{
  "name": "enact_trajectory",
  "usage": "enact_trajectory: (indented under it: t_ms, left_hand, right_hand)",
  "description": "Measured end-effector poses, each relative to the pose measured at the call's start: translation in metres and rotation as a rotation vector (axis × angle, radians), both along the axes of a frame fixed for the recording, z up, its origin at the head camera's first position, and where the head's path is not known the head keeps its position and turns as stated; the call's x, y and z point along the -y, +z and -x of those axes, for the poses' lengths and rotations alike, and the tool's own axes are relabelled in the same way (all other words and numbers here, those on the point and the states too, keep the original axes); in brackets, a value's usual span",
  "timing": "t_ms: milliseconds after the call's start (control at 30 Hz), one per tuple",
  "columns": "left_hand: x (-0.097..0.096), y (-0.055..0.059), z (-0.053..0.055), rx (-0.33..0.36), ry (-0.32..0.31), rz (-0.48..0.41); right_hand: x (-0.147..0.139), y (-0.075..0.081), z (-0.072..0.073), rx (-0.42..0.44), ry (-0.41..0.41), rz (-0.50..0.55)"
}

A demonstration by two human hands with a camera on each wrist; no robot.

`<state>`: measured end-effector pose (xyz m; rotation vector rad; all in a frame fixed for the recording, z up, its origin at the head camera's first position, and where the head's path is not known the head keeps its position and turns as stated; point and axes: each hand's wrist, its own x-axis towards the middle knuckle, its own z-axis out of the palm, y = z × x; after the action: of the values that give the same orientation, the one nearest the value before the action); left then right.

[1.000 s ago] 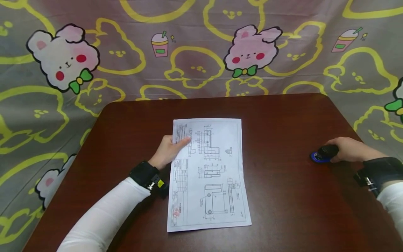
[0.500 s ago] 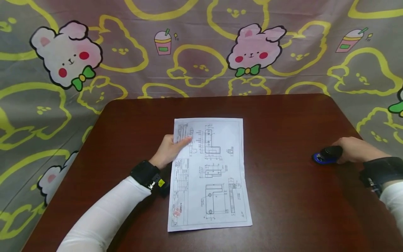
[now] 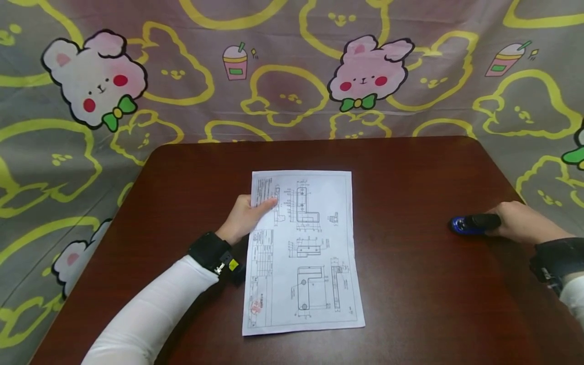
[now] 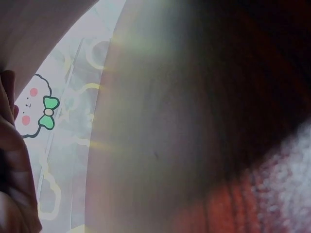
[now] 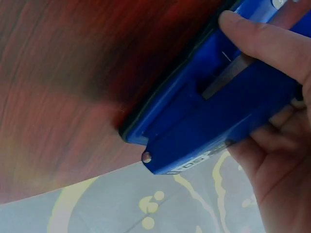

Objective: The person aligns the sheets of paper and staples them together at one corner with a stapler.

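In the head view my left hand (image 3: 244,218) pinches the left edge of a sheet of paper (image 3: 315,243) printed with technical drawings, thumb on top. The left wrist view catches only some curled fingers (image 4: 19,170) at its left edge. On the right side of the table, my right hand (image 3: 520,223) grips a blue stapler (image 3: 465,224) with a black top. Close up in the right wrist view, the thumb lies along the blue stapler body (image 5: 228,111), with the other fingers round its opposite side. Whether it touches the table is unclear.
Both hands are above a dark reddish-brown wooden table (image 3: 401,172) with rounded far corners. Behind it hangs a grey-pink curtain (image 3: 283,45) with cartoon rabbits and yellow outlines. Black straps (image 3: 211,253) with small cameras circle both wrists.
My right hand has shifted slightly right and turned the stapler, which now lies more sideways in the head view. My left hand and the paper stay practically in place.
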<state>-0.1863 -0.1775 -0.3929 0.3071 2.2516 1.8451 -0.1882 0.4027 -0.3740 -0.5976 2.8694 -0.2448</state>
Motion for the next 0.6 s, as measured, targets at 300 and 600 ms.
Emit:
enact_trajectory:
  t_ms: [300, 600]
  left_hand:
    - [0.000, -0.002, 0.000, 0.012, 0.004, -0.013]
    - [0.002, 0.000, 0.000, 0.028, 0.017, -0.011]
  right_hand:
    - [0.010, 0.010, 0.002, 0.009, -0.186, 0.155]
    - [0.034, 0.024, 0.015, 0.138, -0.296, 0.332]
